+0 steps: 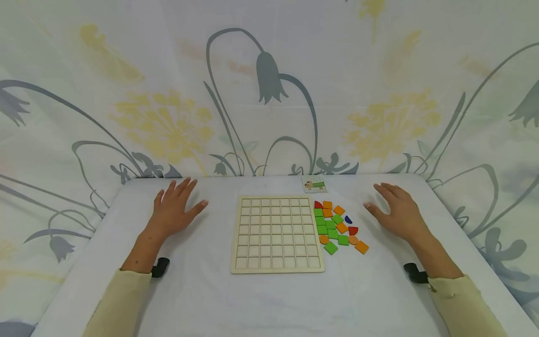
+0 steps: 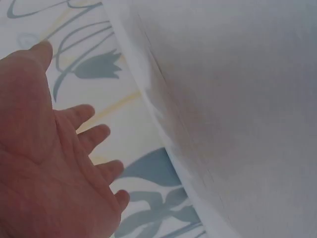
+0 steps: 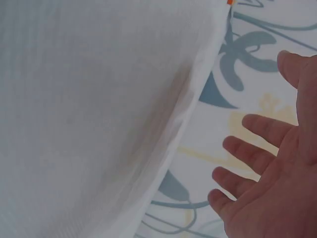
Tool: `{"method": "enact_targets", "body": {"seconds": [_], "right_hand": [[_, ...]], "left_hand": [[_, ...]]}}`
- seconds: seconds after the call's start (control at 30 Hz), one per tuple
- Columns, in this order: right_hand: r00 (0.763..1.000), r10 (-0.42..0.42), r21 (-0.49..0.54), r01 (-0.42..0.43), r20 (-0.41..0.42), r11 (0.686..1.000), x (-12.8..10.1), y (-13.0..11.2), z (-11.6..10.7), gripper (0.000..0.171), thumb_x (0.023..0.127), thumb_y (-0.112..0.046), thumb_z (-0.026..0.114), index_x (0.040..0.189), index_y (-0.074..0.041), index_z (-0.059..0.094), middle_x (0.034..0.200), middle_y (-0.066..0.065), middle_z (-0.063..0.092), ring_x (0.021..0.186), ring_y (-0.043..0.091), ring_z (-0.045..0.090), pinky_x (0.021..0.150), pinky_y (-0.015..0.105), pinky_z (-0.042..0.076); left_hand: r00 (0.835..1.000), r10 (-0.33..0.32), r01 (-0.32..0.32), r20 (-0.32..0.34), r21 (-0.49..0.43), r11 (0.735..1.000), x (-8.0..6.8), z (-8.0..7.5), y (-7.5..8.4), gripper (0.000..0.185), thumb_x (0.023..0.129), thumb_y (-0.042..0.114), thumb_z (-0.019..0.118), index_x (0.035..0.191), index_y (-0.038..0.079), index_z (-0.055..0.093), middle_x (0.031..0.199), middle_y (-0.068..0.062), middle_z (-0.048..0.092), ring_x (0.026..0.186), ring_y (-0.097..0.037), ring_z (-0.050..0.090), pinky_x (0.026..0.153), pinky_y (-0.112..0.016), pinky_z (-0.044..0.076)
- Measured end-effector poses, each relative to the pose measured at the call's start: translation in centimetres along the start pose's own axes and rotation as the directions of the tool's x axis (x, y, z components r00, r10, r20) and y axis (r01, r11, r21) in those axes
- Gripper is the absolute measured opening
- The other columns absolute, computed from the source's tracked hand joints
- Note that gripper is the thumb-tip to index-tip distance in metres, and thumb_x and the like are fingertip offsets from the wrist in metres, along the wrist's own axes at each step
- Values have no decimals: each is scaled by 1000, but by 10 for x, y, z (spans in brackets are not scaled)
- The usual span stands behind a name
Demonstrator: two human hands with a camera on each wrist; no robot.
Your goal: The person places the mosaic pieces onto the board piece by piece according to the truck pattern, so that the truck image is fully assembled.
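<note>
Between the two hands, at the middle of the white table (image 1: 269,299), lies a wooden grid board (image 1: 277,234), flat and with every cell bare. Just off its right edge, at about 3 o'clock from the board's centre, sits a loose cluster of coloured tiles (image 1: 338,226): green and orange squares, a few red and orange rounded pieces, one small dark blue one. The right hand (image 1: 397,213) rests palm down with fingers spread and straight, holding nothing; the tiles lie at roughly 9 o'clock from it, near but not touching. The left hand (image 1: 173,209) is likewise flat and spread, empty, well apart from the tiles with the whole board between, so the right hand is plainly the nearer one. A small picture card (image 1: 314,183) lies at 12 o'clock from the tiles, near the table's far edge
</note>
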State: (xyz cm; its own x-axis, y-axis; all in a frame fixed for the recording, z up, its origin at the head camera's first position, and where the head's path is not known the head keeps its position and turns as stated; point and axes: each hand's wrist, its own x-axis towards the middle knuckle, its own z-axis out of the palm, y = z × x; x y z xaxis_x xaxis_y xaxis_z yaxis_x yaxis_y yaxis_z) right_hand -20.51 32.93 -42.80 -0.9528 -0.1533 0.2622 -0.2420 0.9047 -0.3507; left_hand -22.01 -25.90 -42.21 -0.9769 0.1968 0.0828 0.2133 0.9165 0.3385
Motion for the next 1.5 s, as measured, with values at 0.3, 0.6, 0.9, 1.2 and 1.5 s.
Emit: {"method": "enact_targets", "body": {"seconds": [0.3, 0.6, 0.9, 1.2, 1.5], "right_hand": [[996, 50, 4, -51, 78, 999, -1, -19, 4, 67, 102, -40, 71, 150, 3, 53, 152, 35, 47, 139, 58, 42, 113, 75, 34], [990, 11, 3, -11, 143, 1000, -3, -35, 5, 56, 101, -32, 74, 146, -1, 61, 147, 31, 54, 136, 53, 47, 112, 72, 39], [979, -53, 45, 45, 196, 998, -7, -53, 9, 45, 96, -24, 79, 135, -3, 69, 135, 21, 64, 129, 46, 55, 110, 67, 45], [936, -164, 128, 129, 312, 983, -10, -62, 10, 19, 87, -20, 88, 102, -16, 78, 97, -2, 65, 91, 20, 60, 80, 37, 55], [902, -224, 198, 159, 370, 967, -11, -67, 9, 13, 83, -12, 90, 90, -17, 79, 82, -8, 61, 76, 12, 56, 68, 26, 49]], "left_hand": [[992, 126, -126, -4, -45, 991, -1, 10, 18, 77, 106, 49, 62, 165, 6, 36, 169, -21, 34, 158, -50, 21, 121, -73, 20], [976, 216, -214, 33, -69, 975, -4, 18, 36, 75, 102, 46, 70, 160, 5, 46, 164, -20, 44, 153, -49, 34, 119, -70, 30], [958, 266, -260, 109, -73, 963, -11, 26, 53, 76, 99, 46, 74, 159, 6, 48, 162, -17, 46, 151, -43, 41, 120, -67, 31], [939, 289, -281, 186, -70, 957, -12, 29, 62, 90, 91, 54, 81, 161, 9, 46, 167, -13, 41, 155, -43, 35, 122, -65, 31], [918, 303, -288, 257, -93, 953, -12, 29, 64, 107, 80, 60, 88, 163, 9, 43, 170, -14, 35, 157, -47, 27, 120, -70, 29]]}}
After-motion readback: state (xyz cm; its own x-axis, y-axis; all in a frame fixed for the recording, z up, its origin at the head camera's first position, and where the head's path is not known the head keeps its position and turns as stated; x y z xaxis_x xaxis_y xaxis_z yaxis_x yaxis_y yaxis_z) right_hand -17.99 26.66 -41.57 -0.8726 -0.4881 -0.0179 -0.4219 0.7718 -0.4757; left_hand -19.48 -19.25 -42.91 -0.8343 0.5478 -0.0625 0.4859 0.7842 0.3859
